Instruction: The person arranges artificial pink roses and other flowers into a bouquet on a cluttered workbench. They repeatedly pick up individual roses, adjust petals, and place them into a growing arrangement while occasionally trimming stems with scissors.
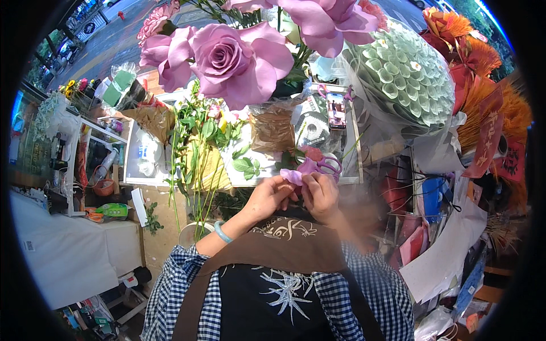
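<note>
My left hand [267, 197] and my right hand [320, 196] meet just in front of the table's near edge. Between their pinched fingertips is a soft, crumpled pink-purple petal-like piece [293, 175]; its exact kind is hard to make out. A jade-coloured bangle [222, 231] circles my left wrist. Close beyond my right hand lie scissors with purple handles [330, 166], and a pink carnation [311, 153] is beside them. Green leaves [246, 166] rest on the table to the left of the petal-like piece.
Large purple roses [239, 59] rise at the far side, above a brown-wrapped pot [273, 132]. Long-stemmed flowers [196, 148] lie to the left. A phone [336, 111] stands at the back. A pale green bouquet [398, 77] and orange flowers [483, 62] fill the right.
</note>
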{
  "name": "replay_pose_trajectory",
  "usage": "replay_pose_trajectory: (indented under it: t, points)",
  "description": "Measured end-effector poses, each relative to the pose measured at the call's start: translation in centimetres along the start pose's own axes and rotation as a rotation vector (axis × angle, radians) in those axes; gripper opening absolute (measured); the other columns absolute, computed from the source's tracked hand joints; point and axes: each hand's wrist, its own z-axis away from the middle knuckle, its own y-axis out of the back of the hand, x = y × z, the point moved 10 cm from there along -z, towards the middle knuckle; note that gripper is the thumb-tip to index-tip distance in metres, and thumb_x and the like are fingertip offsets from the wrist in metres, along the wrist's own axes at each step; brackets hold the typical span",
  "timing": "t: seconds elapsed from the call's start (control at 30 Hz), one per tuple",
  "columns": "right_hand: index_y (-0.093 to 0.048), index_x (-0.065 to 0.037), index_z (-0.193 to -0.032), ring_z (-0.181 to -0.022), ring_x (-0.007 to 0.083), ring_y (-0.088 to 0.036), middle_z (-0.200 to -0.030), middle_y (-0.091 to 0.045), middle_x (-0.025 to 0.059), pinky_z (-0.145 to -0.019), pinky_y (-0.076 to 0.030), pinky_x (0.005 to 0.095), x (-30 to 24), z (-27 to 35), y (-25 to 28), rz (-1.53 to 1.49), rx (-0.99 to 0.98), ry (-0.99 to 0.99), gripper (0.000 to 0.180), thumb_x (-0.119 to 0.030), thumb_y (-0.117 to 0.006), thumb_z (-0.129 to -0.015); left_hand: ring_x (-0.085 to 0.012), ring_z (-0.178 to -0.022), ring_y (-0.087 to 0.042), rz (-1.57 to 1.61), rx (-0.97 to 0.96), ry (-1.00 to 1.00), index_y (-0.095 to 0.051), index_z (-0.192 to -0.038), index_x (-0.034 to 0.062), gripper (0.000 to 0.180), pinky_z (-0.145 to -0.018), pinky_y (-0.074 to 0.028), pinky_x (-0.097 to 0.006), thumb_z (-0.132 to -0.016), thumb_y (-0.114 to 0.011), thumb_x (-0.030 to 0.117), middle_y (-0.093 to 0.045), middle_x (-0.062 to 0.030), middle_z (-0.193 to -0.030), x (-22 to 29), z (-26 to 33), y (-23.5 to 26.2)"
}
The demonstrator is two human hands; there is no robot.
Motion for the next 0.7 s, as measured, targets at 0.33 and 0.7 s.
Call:
replay_pose_trajectory:
  t: [0.33, 0.7]
  points:
    - [-0.063, -0.001, -0.106, -0.067, 0.0225, -0.056, -0.094, -0.052, 0.0093, -0.058, -0.048, 0.0335, -0.7, 0.1, 0.2, -0.045, -0.004, 0.068, 0.038, -0.009, -0.070, -0.069, -0.0061, -0.053, -0.050, 0.009, -0.096, -0.028, -0.059, -0.104, 0.0016, 0.015, -0.049, -0.040, -0.020, -0.095, -0.049, 0.008, -0.065, -0.0050, -0.076, 0.5, -0.2, -1.0]
    - [-0.057, -0.001, -0.110, -0.083, 0.0282, -0.060, -0.098, -0.057, 0.0130, -0.071, -0.049, 0.0369, 0.9, 0.4, 0.4, -0.006, 0.079, 0.019, 0.043, -0.003, -0.075, -0.071, -0.0058, -0.056, -0.048, 0.111, -0.099, -0.023, -0.058, -0.103, 0.0028, 0.020, -0.051, -0.039, -0.020, -0.098, -0.048, 0.019, -0.063, -0.0057, -0.075, 0.9, -0.6, 0.4]
